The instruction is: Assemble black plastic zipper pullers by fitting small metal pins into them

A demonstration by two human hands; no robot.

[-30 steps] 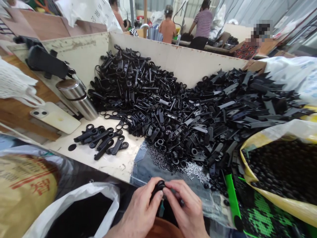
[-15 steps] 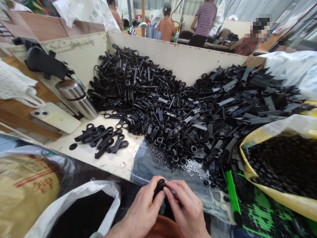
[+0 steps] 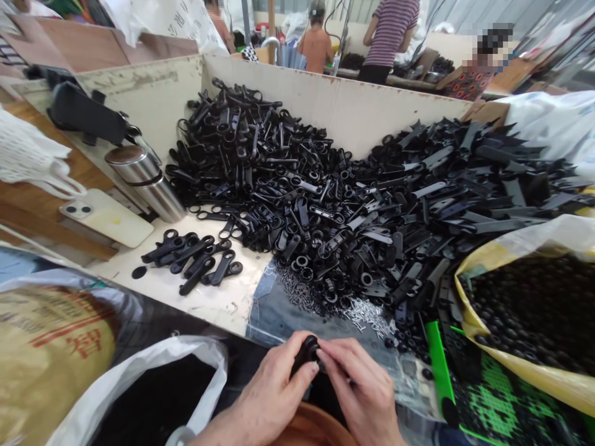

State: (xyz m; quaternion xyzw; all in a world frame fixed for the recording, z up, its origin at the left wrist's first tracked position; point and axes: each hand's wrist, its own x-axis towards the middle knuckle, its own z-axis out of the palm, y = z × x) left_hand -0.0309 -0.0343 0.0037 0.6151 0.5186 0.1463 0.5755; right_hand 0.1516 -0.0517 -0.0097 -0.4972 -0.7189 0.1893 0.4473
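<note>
From my seat I have the left hand (image 3: 274,381) closed around a black part (image 3: 310,348), which sits just off the near edge of the table (image 3: 223,305). The right hand (image 3: 365,381) is curled, its fingertips against the part; I can't tell whether they grip it or something small beside it.

The table is pale and scuffed, with a worn grey sheet (image 3: 274,322) over its near middle and boards (image 3: 334,83) standing along the back and left. Against those boards I see a heap of black ringed handles (image 3: 258,145), running into a heap of flat strips (image 3: 446,186) on the right. Dark screws (image 3: 297,290) and bright pins (image 3: 369,317) spill onto the sheet. A small group of handles lies apart on the left, near a steel flask (image 3: 162,198) and a leaning phone (image 3: 109,217).

On my right, a yellow sack (image 3: 471,316) of black beads stands beside a green tray (image 3: 439,362); on my left, a white sack (image 3: 214,378) gapes open next to a tan one. Across the room, one person in a striped shirt (image 3: 395,28) and another in orange (image 3: 316,46) are at a bench.
</note>
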